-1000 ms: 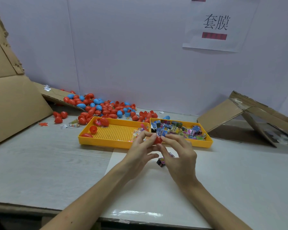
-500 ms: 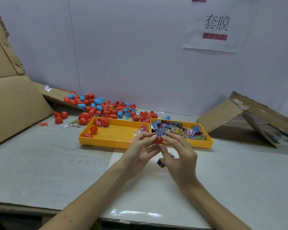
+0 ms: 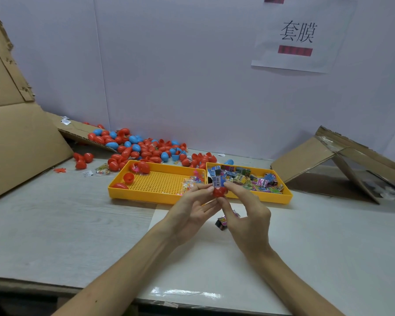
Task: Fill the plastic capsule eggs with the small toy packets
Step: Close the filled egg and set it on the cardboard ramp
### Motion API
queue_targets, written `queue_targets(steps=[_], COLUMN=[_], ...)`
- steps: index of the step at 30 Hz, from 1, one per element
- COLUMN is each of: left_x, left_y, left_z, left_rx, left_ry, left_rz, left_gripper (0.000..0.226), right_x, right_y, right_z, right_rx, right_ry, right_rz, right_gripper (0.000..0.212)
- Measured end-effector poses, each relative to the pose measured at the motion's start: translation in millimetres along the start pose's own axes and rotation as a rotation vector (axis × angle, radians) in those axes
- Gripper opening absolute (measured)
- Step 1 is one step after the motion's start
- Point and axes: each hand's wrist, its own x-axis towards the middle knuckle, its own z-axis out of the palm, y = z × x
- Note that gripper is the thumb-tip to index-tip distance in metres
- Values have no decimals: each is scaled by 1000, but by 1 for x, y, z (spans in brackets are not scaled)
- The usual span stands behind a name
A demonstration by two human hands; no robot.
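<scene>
My left hand (image 3: 192,210) and right hand (image 3: 249,215) both pinch a red capsule egg (image 3: 219,192). One toy packet (image 3: 221,222) lies on tabletop (image 3: 55,224) beneath.

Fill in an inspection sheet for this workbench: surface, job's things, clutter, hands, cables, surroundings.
Surface: grey table with a white sheet under the hands.
Job's things: red capsule egg held above the sheet; toy packets in the right yellow tray; egg halves and clear packets in the left yellow tray; egg pile behind.
Clutter: loose packet on the sheet; stray packets left of the trays.
Hands: left hand and right hand both pinch the egg.
Cables: nothing seen.
Surroundings: cardboard panel at left, folded cardboard at right; paper sign on the wall.
</scene>
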Motion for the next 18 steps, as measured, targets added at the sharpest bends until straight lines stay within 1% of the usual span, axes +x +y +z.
queue_targets(steps=[2, 7, 10, 13, 15, 18], left_x=[0, 0, 0, 0, 1, 1], left_y=[0, -1, -2, -2, -2, -2], left_z=[0, -1, -1, -1, -1, 1], left_rx=[-3, 21, 27, 33, 37, 24], left_ry=[5, -6, -9, -3, 7, 10], left_rz=[-5, -18, -24, -21, -18, -12], left_gripper=[38, 42, 36, 33, 34, 42], right_x=[0, 0, 0, 0, 0, 1], right_y=[-2, 0, 1, 3, 3, 4], right_z=[-1, -2, -3, -2, -1, 0], right_rx=[5, -25, -36, -33, -21, -6], right_ry=[-2, 18, 40, 15, -1, -9], right_rz=[19, 10, -9, -10, -13, -15], right_gripper=[38, 38, 34, 34, 31, 28])
